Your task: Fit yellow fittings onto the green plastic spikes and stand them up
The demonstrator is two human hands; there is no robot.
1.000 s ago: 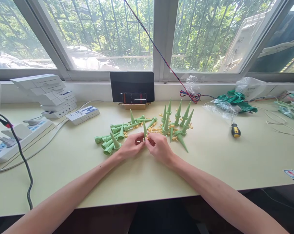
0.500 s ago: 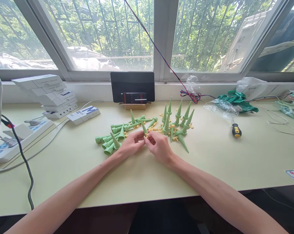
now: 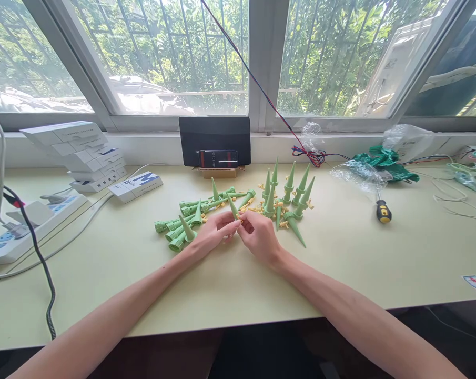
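My left hand (image 3: pixel 216 231) grips a green plastic plant watering spike (image 3: pixel 232 207), its pointed tip upward. The fingers of my right hand (image 3: pixel 258 236) close around a small yellow valve (image 3: pixel 240 216) at the spike's base; they partly hide it. To the left lie several green tubes (image 3: pixel 178 234) and loose cones (image 3: pixel 188 229). On the right stands a group of green spikes (image 3: pixel 289 184) with yellow valves fitted, and one spike (image 3: pixel 296 231) lies tipped over in front. Small yellow valves (image 3: pixel 246 202) are scattered behind my hands.
A phone (image 3: pixel 218 159) leans on a black tablet (image 3: pixel 214 134) at the back. White boxes (image 3: pixel 83 152) are stacked at left, beyond a power strip (image 3: pixel 32 226). A screwdriver (image 3: pixel 383 211) and plastic bags (image 3: pixel 387 163) lie at right. Red and blue wires (image 3: pixel 311 153) coil near the window.
My left thumb has moved right and up toward the base of the spike, against my right fingers. The spike has shifted only slightly; the other things stay put.
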